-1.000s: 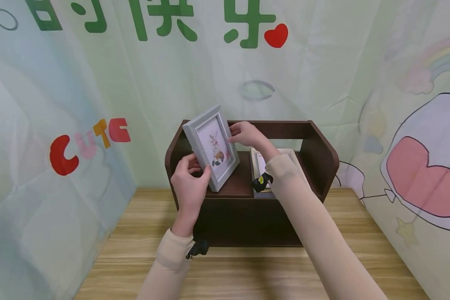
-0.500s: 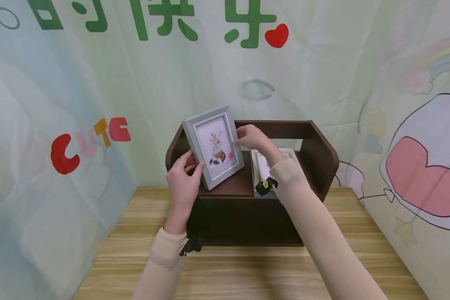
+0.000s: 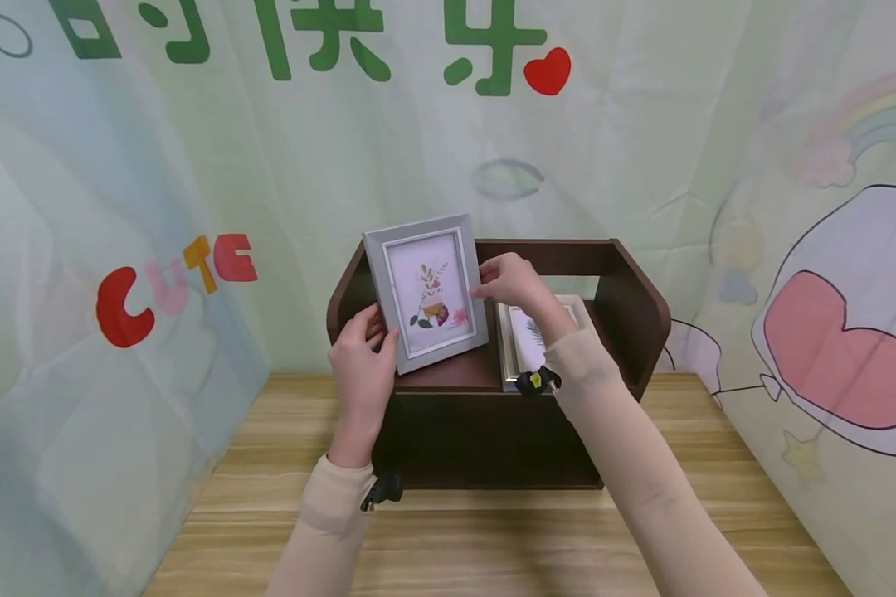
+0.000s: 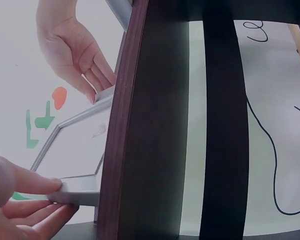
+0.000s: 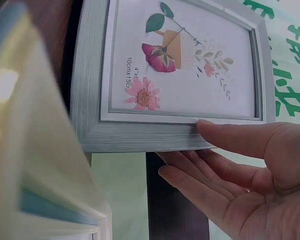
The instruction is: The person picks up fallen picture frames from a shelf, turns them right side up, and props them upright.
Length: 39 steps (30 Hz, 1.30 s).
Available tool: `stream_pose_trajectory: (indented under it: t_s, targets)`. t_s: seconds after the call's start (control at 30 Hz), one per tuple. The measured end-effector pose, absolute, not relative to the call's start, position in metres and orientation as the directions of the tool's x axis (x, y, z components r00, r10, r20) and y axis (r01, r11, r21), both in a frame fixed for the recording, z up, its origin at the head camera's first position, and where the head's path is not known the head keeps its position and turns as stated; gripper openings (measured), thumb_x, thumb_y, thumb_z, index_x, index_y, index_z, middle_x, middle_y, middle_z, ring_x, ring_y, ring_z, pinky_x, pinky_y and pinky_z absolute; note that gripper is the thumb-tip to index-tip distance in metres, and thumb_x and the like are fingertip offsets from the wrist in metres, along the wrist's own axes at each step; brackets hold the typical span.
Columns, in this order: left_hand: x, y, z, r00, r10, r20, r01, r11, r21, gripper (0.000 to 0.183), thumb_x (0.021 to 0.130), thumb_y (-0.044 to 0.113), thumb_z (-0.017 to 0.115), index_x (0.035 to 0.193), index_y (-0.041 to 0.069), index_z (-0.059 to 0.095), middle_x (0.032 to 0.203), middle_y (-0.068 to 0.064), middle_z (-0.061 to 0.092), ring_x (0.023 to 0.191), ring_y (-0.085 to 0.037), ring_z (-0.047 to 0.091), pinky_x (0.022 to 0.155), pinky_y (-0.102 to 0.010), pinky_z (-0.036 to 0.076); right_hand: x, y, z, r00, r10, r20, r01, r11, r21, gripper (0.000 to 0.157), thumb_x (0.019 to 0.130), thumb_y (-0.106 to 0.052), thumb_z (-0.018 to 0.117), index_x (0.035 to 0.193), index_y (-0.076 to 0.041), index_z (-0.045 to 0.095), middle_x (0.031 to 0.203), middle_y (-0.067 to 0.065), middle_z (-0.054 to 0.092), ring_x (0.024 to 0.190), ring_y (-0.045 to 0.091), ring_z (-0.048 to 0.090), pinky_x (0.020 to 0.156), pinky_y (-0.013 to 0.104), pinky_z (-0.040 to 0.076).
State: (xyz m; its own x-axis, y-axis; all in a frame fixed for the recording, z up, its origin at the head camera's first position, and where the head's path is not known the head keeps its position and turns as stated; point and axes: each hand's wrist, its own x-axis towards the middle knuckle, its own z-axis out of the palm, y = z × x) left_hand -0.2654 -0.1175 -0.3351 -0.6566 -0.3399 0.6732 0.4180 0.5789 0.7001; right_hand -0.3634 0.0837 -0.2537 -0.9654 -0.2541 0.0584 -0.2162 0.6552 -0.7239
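A grey picture frame [image 3: 430, 290] with a pressed-flower print stands tilted on the left part of a dark brown shelf [image 3: 493, 439]. My left hand [image 3: 362, 365] pinches its lower left edge, thumb in front and fingers behind, as the left wrist view also shows. My right hand [image 3: 509, 280] holds the right edge. In the right wrist view, the thumb of my right hand [image 5: 250, 170] presses the front of the grey frame [image 5: 135, 135], with the fingers curled behind it.
To the right on the shelf lie several stacked frames [image 3: 509, 365], partly covered by my right forearm. The shelf has raised side panels [image 3: 642, 332] and a back rail [image 3: 545, 257]. It stands on a wood-grain table [image 3: 448, 539] before a printed cloth backdrop [image 3: 642, 166].
The grey frame has turned to face the head camera and stands more upright. My right hand has moved slightly right and down with its edge; my left hand has shifted a little left.
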Motion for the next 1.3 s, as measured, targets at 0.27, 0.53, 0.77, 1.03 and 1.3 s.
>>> stream_pose_trajectory:
  t_s: [0.27,0.53,0.77,1.03,1.3]
  targets:
    - [-0.267,-0.115,-0.338,-0.641,-0.370,0.673,0.398,0.589,0.703,0.031,0.084,0.003,0.069,0.114,-0.004,0.063,0.105,-0.020,0.065,0.096,-0.029,0.067,0.082,-0.035,0.056,-0.348,0.086,-0.260,-0.975,-0.199,0.099,-0.204,0.629,-0.750,0.042,0.083,-0.018,0.072,0.120,0.001,0.061,0.113,0.016,0.068,0.100,0.024,0.066,0.087,0.036,0.054]
    - [-0.270,-0.113,-0.344,-0.616,-0.398,0.680,0.401,0.584,0.706,0.028,0.085,0.003,0.067,0.112,-0.004,0.062,0.105,-0.020,0.064,0.097,-0.029,0.066,0.083,-0.036,0.056,-0.336,0.085,-0.275,-0.971,-0.168,0.172,-0.239,0.576,-0.782,0.039,0.084,-0.016,0.070,0.118,0.002,0.063,0.109,0.017,0.069,0.102,0.026,0.066,0.087,0.037,0.054]
    - [-0.272,-0.112,-0.347,-0.609,-0.405,0.682,0.375,0.611,0.697,0.024,0.086,0.004,0.067,0.109,-0.004,0.063,0.099,-0.020,0.063,0.093,-0.029,0.066,0.081,-0.036,0.057,-0.324,0.084,-0.281,-0.970,-0.096,0.221,-0.235,0.589,-0.773,0.033,0.084,-0.021,0.071,0.109,0.000,0.068,0.105,0.015,0.071,0.096,0.024,0.069,0.079,0.036,0.056]
    - [-0.273,-0.111,-0.348,-0.581,-0.394,0.712,0.344,0.674,0.654,0.021,0.085,0.003,0.068,0.104,-0.006,0.064,0.094,-0.021,0.063,0.088,-0.031,0.065,0.077,-0.037,0.058,-0.313,0.080,-0.293,-0.955,-0.011,0.297,-0.245,0.597,-0.764,0.031,0.084,-0.026,0.072,0.104,-0.002,0.071,0.100,0.013,0.073,0.092,0.021,0.070,0.074,0.035,0.056]
    - [-0.275,-0.109,-0.354,-0.529,-0.399,0.749,0.330,0.717,0.614,0.019,0.086,0.004,0.067,0.100,-0.009,0.065,0.089,-0.023,0.064,0.082,-0.033,0.065,0.072,-0.039,0.058,-0.300,0.073,-0.314,-0.911,0.073,0.405,-0.306,0.539,-0.785,0.028,0.082,-0.021,0.073,0.104,-0.005,0.072,0.096,0.011,0.074,0.089,0.020,0.071,0.073,0.036,0.056]
